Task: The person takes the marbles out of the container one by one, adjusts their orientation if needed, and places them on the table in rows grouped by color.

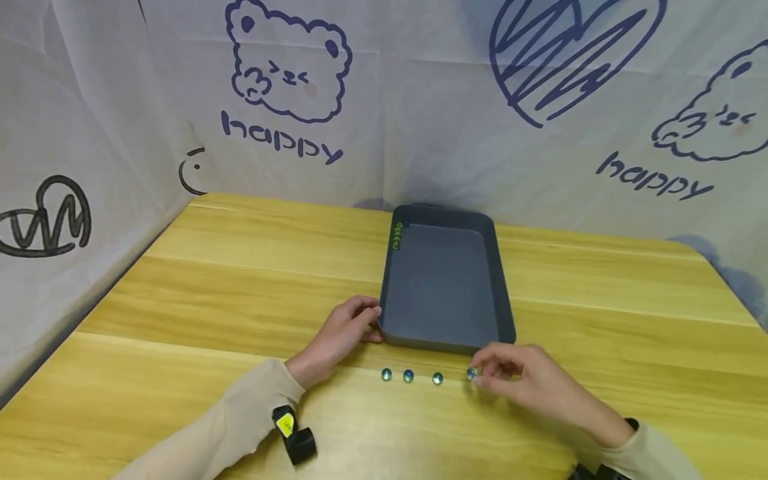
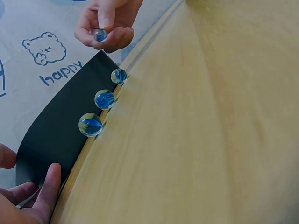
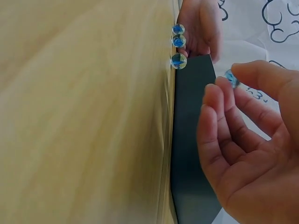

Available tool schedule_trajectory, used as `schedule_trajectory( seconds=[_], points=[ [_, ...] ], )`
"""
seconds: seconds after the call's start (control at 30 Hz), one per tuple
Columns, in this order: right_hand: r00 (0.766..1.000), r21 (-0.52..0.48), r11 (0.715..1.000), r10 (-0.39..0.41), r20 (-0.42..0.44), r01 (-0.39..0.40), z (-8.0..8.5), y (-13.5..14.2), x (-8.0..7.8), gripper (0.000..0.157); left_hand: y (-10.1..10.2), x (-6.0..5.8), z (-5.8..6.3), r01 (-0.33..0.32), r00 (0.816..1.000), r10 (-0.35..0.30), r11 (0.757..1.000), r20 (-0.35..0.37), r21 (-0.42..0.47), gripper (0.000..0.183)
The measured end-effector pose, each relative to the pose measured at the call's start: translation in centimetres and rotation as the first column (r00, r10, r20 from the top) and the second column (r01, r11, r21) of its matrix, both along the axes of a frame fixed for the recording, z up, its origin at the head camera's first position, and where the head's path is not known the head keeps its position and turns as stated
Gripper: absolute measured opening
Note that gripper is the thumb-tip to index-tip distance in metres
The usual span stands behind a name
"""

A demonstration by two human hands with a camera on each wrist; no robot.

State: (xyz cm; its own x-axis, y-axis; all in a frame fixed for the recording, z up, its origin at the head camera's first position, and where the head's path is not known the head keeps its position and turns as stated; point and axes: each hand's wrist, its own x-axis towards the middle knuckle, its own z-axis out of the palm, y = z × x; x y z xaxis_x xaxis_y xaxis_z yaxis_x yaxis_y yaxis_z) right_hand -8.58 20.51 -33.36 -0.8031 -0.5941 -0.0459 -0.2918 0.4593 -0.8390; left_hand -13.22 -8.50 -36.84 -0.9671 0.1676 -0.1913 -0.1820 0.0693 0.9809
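Observation:
Between thumb and fingertips my right hand (image 1: 528,377) pinches a clear glass marble (image 1: 472,374) with blue inside, just in front of the tray's near right corner. The right wrist view shows that marble (image 3: 231,78) held off the table. Three similar marbles stand apart in a row on the wood: a left one (image 1: 387,375), a middle one (image 1: 409,376) and a right one (image 1: 438,378). My left hand (image 1: 336,337) rests against the near left corner of a dark grey rectangular tray (image 1: 449,347), its fingers touching the wall in the left wrist view.
The tray lies lengthwise on a yellow wood-grain table (image 1: 240,267), its far end near a white cloth backdrop (image 1: 420,133) with drawings. Small green lettering (image 1: 397,236) marks the tray's inner left wall. A black wrist device (image 1: 294,437) sits on the left sleeve.

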Motion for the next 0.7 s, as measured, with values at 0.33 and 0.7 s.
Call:
schedule_trajectory(
  seconds=[0.33,0.7],
  points=[
    [0.998,0.02,0.999,0.034,0.058,-0.035,-0.5,0.2,0.0,0.013,0.2,0.0,0.1,0.013,1.0,-0.013,1.0,0.01,-0.001,0.032],
    [0.998,0.068,0.996,0.051,-0.025,-0.049,-1.1,-0.4,0.1,0.009,0.1,-0.1,0.1,0.005,1.0,-0.005,1.0,0.013,0.002,0.032]
  ],
)
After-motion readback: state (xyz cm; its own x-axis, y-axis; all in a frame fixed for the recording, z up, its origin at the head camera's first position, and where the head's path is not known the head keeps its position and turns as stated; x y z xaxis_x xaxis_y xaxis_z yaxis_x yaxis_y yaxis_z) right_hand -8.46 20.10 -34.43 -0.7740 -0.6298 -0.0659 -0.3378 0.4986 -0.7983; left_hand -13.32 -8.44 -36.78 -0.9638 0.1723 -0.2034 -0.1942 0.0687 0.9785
